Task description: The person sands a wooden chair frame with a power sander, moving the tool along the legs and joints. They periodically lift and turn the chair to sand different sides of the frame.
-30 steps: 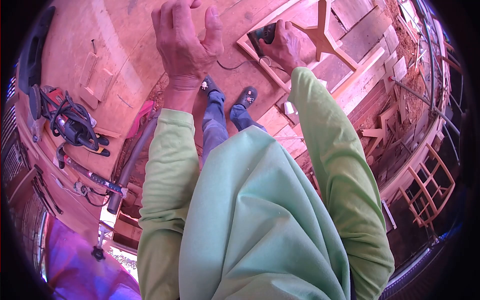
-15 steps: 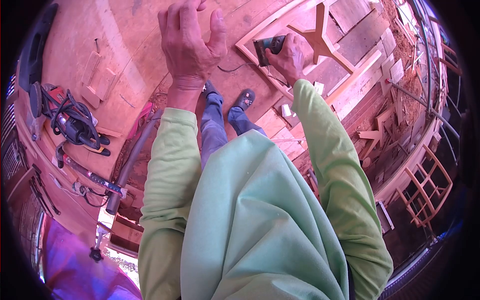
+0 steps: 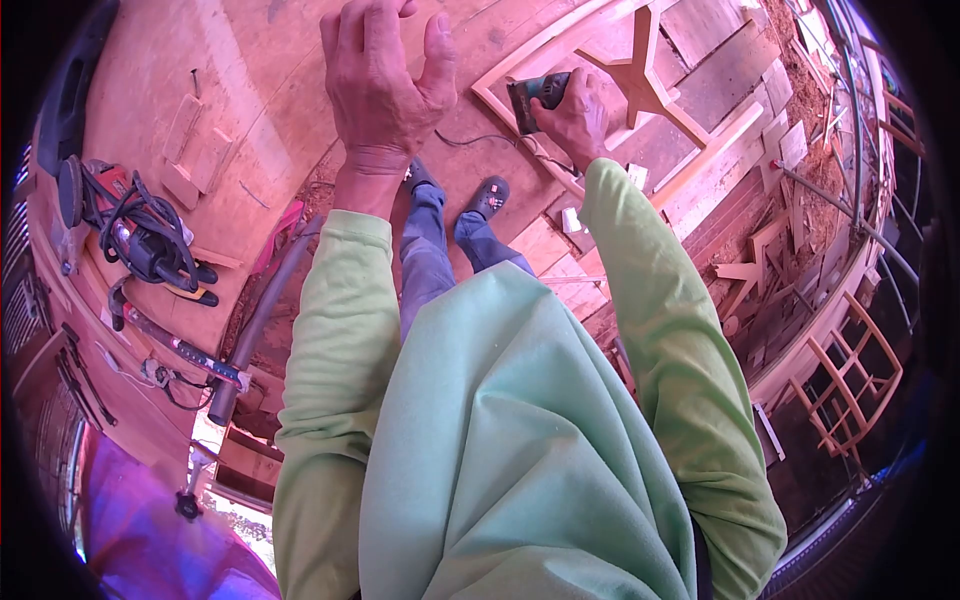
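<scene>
My right hand is wrapped round a teal and black power sander, its cord trailing nearby. The sander sits at the left corner of a pale wooden frame, beside a branching wooden piece. My left hand is raised at the top of the view, thumb apart and fingers loosely bent. Nothing shows in it, though the fingertips are partly cut off by the image edge.
On the left lie a red and black power tool with coiled cord, a hammer and small wood blocks. A dark pipe runs near my left sleeve. Wood offcuts and a lattice frame are on the right.
Hardly anything differs. The view has shifted very slightly, and my left hand sits a touch further right. My right hand stays on the sander in about the same place.
</scene>
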Motion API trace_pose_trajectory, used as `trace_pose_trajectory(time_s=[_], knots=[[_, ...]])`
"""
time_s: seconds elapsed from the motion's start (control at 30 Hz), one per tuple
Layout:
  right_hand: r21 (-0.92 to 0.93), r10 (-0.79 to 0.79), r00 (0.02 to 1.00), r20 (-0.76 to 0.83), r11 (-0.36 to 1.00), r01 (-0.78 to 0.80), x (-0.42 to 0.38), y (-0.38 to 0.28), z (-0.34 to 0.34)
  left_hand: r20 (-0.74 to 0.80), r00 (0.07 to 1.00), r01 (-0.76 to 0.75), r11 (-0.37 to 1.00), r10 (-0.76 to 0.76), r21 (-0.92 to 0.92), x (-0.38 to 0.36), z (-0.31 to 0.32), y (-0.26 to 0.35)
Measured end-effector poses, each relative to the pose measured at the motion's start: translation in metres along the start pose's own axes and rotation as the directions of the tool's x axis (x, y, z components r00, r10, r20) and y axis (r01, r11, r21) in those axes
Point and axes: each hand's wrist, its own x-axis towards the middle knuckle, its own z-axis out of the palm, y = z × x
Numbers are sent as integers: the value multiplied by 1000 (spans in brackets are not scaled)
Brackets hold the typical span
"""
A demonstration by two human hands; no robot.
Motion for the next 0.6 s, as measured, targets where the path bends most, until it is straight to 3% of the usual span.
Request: trace_pose_trajectory(time_s=[0.33, 0.6], knots=[[45, -5, 1000, -3, 999, 5, 15, 2, -1, -19, 1000, 10, 999, -10, -35, 1, 1, 0], [-41, 5, 1000, 20, 999, -4, 6, 15, -11, -30, 999, -10, 1000, 9, -28, 0, 2, -2]])
